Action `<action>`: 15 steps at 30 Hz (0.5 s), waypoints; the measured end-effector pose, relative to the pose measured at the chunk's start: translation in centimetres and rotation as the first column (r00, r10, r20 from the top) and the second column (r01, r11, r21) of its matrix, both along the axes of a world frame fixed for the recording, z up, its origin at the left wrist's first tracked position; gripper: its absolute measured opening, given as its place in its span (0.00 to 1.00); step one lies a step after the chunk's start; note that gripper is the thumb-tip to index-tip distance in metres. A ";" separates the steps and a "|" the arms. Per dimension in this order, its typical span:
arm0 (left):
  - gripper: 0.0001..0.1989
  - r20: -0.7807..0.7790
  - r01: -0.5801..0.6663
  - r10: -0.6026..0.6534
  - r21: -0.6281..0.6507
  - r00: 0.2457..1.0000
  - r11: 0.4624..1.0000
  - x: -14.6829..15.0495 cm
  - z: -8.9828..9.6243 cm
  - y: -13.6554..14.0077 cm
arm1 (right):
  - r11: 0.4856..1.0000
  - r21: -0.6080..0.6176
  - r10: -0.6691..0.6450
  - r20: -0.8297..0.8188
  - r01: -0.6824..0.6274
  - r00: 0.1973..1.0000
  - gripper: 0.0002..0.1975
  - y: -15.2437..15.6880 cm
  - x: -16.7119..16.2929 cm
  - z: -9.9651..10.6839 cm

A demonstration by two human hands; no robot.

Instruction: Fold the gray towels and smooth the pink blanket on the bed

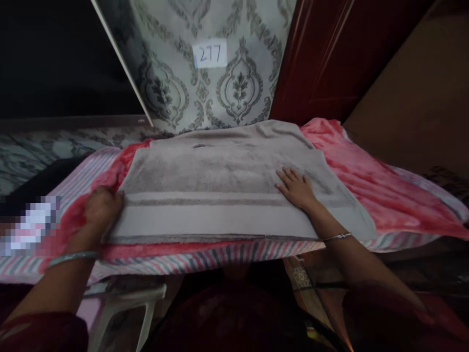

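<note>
From afar, I judge the grey cloth (212,178) folded but uneven, left hand (104,206) curled, grip unclear, right hand (296,188) spread flat atop.

There are two hands (104,208) (298,189), two bracelets (73,257) (337,236), one grey cloth (220,171) and one paper label (210,53).

On my feed I can read one number, "277", handwritten on a white paper (210,53) against the patterned wall (240,93). The dark screen's lower frame (73,122) carries a pale mark (141,121) too small for me to read.
</note>
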State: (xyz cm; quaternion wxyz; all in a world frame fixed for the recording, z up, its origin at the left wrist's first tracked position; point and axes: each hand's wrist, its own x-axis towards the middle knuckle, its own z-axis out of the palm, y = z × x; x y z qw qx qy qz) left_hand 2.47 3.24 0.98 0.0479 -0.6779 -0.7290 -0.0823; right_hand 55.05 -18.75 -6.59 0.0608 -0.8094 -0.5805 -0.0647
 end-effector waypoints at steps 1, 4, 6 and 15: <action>0.31 -0.062 0.066 -0.062 0.072 0.996 0.995 1.0 0.3 0.1 | 1.000 -0.009 -0.010 -0.003 0.010 1.000 0.30 0.1 -0.3 0.2; 0.32 -0.131 0.386 -0.370 0.132 0.920 0.913 6.8 0.9 -0.1 | 0.998 -0.040 -0.041 -0.030 0.040 0.999 0.29 0.7 -1.6 1.2; 0.32 -0.105 0.572 -0.565 0.070 0.819 0.817 12.2 1.0 -0.5 | 0.999 -0.042 -0.020 -0.048 0.018 0.999 0.30 1.5 -2.9 2.0; 0.32 -0.065 0.854 -0.853 -0.025 0.518 0.520 28.2 -1.6 -1.2 | 0.970 -0.021 0.241 -0.085 -0.243 0.967 0.31 7.7 -5.6 3.7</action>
